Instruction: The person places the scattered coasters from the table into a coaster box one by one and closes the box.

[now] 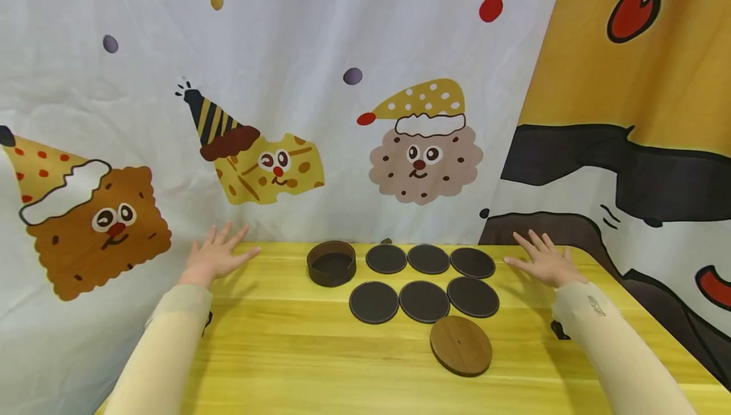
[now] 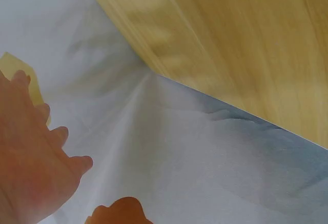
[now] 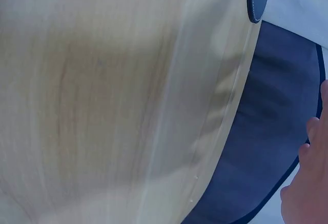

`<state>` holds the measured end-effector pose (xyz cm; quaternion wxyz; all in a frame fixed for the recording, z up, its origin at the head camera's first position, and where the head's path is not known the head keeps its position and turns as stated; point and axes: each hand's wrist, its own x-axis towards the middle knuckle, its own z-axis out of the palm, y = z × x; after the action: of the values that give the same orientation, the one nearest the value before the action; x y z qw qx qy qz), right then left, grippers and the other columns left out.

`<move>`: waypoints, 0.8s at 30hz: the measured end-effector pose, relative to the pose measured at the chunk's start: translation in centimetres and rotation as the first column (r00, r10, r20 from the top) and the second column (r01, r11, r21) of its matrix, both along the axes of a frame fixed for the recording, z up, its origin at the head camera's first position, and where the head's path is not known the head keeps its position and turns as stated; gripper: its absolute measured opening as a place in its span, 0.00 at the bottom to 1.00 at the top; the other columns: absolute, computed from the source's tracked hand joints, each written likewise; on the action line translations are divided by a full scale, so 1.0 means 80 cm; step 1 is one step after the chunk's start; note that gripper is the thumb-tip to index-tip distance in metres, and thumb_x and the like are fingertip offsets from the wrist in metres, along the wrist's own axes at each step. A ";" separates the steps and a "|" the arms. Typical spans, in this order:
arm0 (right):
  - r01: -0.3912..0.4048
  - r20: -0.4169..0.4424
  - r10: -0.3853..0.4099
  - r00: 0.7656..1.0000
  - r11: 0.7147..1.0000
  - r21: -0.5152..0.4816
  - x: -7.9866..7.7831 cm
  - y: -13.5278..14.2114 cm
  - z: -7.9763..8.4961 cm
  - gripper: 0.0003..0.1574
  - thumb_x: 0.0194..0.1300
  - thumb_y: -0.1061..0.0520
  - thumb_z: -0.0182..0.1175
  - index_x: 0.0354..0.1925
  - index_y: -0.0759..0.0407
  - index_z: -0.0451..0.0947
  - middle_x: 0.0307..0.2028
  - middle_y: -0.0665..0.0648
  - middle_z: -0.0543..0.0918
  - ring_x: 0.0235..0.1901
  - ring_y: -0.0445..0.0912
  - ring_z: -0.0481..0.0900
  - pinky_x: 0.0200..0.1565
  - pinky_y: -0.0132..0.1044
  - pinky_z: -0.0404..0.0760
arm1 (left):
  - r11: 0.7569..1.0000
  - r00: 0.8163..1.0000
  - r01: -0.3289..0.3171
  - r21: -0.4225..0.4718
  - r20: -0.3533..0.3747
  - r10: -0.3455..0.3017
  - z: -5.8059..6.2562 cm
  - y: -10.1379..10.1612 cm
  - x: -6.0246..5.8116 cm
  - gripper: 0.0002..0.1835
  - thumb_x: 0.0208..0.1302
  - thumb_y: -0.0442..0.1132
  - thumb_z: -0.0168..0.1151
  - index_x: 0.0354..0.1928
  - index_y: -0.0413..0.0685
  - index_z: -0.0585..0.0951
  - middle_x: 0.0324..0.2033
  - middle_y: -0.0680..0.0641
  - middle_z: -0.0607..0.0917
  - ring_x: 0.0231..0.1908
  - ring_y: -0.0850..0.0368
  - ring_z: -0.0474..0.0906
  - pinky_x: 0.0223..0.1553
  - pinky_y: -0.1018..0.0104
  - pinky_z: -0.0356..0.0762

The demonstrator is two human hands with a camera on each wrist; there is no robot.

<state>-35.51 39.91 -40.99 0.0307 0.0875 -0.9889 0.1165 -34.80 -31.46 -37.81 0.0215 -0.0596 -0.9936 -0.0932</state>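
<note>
My left hand (image 1: 217, 258) is held over the left end of the table, fingers spread and straight, holding nothing. Over the right end my right hand (image 1: 545, 261) is spread the same way, also holding nothing. Nearest to it lies a black round coaster (image 1: 472, 263), one of several laid flat in two rows; its stitched edge shows in the right wrist view. A dark round coaster holder (image 1: 332, 282) with a raised wall stands left of the rows. In front of the rows lies a round brown wooden disc (image 1: 460, 346) with a small dot in its middle.
The yellow wood-grain table (image 1: 274, 351) has a rounded corner at the far right. Behind it hangs a white curtain (image 1: 320, 15) printed with cartoon snacks, with a yellow and dark printed part (image 1: 628, 91) at the right. Small black objects (image 1: 561, 330) show beneath the sleeves.
</note>
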 end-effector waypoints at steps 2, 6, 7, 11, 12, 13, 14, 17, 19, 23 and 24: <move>-0.001 0.000 0.001 1.000 1.000 -0.001 0.001 0.001 0.000 0.56 0.67 0.25 0.45 0.77 0.55 0.42 0.72 0.76 0.40 0.68 0.75 0.34 0.54 0.78 0.25 | 1.000 1.000 0.004 0.002 0.005 -0.004 0.000 0.002 0.000 0.47 0.65 0.75 0.35 0.78 0.58 0.45 0.74 0.33 0.39 0.70 0.26 0.32 0.60 0.25 0.27; -0.016 -0.022 0.016 1.000 1.000 -0.019 0.000 -0.004 0.002 0.56 0.66 0.26 0.47 0.78 0.53 0.43 0.73 0.75 0.41 0.69 0.74 0.35 0.54 0.78 0.26 | 1.000 1.000 0.006 0.010 0.001 -0.006 0.002 0.004 0.000 0.47 0.64 0.76 0.36 0.78 0.58 0.46 0.74 0.34 0.39 0.70 0.27 0.32 0.60 0.25 0.28; -0.020 -0.030 0.019 0.999 0.999 -0.027 -0.001 -0.007 0.002 0.56 0.66 0.26 0.48 0.78 0.52 0.43 0.73 0.74 0.42 0.69 0.74 0.35 0.54 0.78 0.26 | 1.000 1.000 0.010 0.013 -0.005 -0.009 0.003 0.005 0.000 0.47 0.64 0.76 0.36 0.78 0.58 0.45 0.74 0.34 0.39 0.70 0.27 0.32 0.60 0.25 0.29; -0.047 -0.043 0.045 0.998 0.998 -0.039 -0.010 -0.022 0.005 0.57 0.64 0.25 0.50 0.78 0.50 0.43 0.73 0.73 0.42 0.70 0.72 0.35 0.55 0.78 0.27 | 0.999 0.999 0.033 0.032 -0.031 -0.032 0.008 0.010 -0.004 0.48 0.63 0.77 0.36 0.78 0.59 0.44 0.74 0.34 0.41 0.70 0.27 0.35 0.61 0.25 0.33; -0.055 -0.042 0.053 0.998 0.998 -0.043 -0.012 -0.028 0.006 0.58 0.64 0.25 0.50 0.78 0.51 0.43 0.73 0.72 0.42 0.70 0.72 0.35 0.55 0.78 0.27 | 0.998 0.998 0.043 0.043 -0.041 -0.042 0.009 0.011 -0.005 0.49 0.63 0.77 0.37 0.78 0.59 0.44 0.74 0.34 0.42 0.70 0.27 0.36 0.61 0.25 0.34; -0.061 -0.038 0.059 0.997 0.997 -0.047 -0.015 -0.033 0.008 0.58 0.63 0.25 0.51 0.78 0.52 0.43 0.73 0.72 0.42 0.70 0.72 0.35 0.55 0.78 0.28 | 0.997 0.997 0.055 0.061 -0.049 -0.052 0.010 0.014 -0.007 0.49 0.63 0.76 0.38 0.78 0.58 0.44 0.74 0.33 0.42 0.70 0.27 0.37 0.61 0.25 0.35; -0.070 -0.033 0.068 0.997 0.996 -0.051 -0.017 -0.040 0.010 0.59 0.63 0.25 0.51 0.77 0.53 0.44 0.73 0.72 0.42 0.70 0.72 0.36 0.55 0.78 0.28 | 0.994 0.996 0.068 0.080 -0.056 -0.064 0.011 0.016 -0.008 0.49 0.63 0.76 0.39 0.78 0.57 0.44 0.74 0.33 0.42 0.70 0.27 0.37 0.62 0.26 0.36; -0.094 -0.022 0.093 0.995 0.993 -0.078 -0.023 -0.064 0.016 0.61 0.62 0.26 0.54 0.77 0.57 0.46 0.74 0.72 0.42 0.70 0.71 0.36 0.56 0.78 0.30 | 0.974 0.993 0.112 0.196 -0.063 -0.101 0.013 0.025 -0.011 0.50 0.64 0.73 0.46 0.78 0.56 0.43 0.74 0.33 0.41 0.70 0.28 0.39 0.62 0.27 0.40; -0.111 -0.017 0.109 0.994 0.990 -0.082 -0.025 -0.081 0.019 0.61 0.61 0.26 0.55 0.76 0.59 0.47 0.73 0.72 0.43 0.71 0.71 0.37 0.57 0.78 0.32 | 0.948 0.991 0.134 0.288 -0.054 -0.124 0.012 0.033 -0.012 0.51 0.63 0.70 0.51 0.78 0.56 0.42 0.74 0.34 0.41 0.71 0.28 0.38 0.63 0.27 0.41; -0.150 -0.019 0.149 0.989 0.984 -0.096 -0.030 -0.115 0.018 0.63 0.59 0.26 0.57 0.76 0.61 0.49 0.73 0.73 0.46 0.71 0.70 0.41 0.60 0.76 0.37 | 0.883 0.986 0.164 0.441 -0.046 -0.160 0.002 0.052 -0.013 0.53 0.62 0.64 0.60 0.78 0.53 0.41 0.75 0.35 0.42 0.71 0.30 0.39 0.64 0.30 0.43; -0.161 -0.022 0.159 0.987 0.982 -0.099 -0.032 -0.123 0.017 0.63 0.59 0.26 0.58 0.76 0.61 0.49 0.73 0.73 0.47 0.71 0.69 0.42 0.60 0.75 0.38 | 0.868 0.985 0.168 0.468 -0.051 -0.163 -0.001 0.056 -0.013 0.54 0.62 0.62 0.61 0.78 0.52 0.41 0.75 0.35 0.43 0.71 0.30 0.41 0.64 0.31 0.45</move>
<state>-38.03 30.04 -39.63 0.0327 0.1658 -0.9713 0.1674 -35.86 -26.96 -37.91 0.0321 -0.1379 -0.9324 -0.3324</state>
